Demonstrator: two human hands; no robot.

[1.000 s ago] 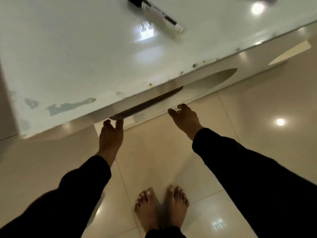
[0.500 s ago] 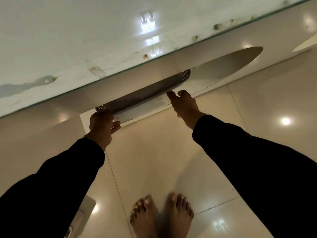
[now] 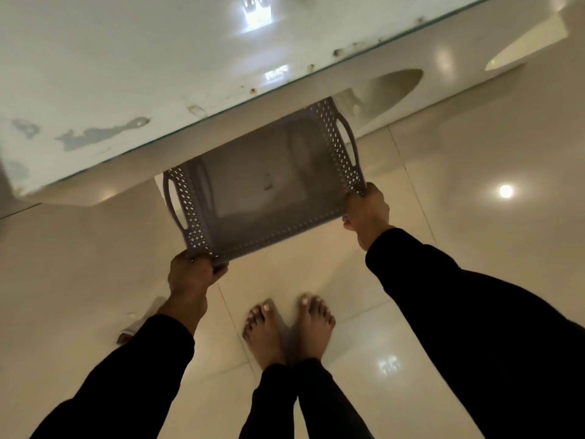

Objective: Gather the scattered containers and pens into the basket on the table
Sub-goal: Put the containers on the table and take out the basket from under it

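1. The basket, a grey perforated plastic tray with a slot handle at each short end, is held in the air below the near edge of the table. Its far long side lies under the tabletop's overhang; the rest juts out over the floor.
2. The left hand grips the basket's near left corner, fingers curled over the rim.
3. The right hand grips the near right corner, fingers wrapped around the rim, just beside the right handle slot.
4. Both arms wear black sleeves that reach to the wrists.
5. The basket's floor looks bare; only dim reflections show inside it.
6. The table is white and glossy, with chipped, stained patches along its near edge and a glass-like lip. No pens or containers appear on the part in view.
7. The table's overhang sits directly above the basket's far side.
8. An oval cut-out in the table's base shows beyond the basket's right end.
9. The person's bare feet stand together on shiny cream floor tiles, below the basket.
10. A small pale object lies on the floor by the left forearm; its kind cannot be told.
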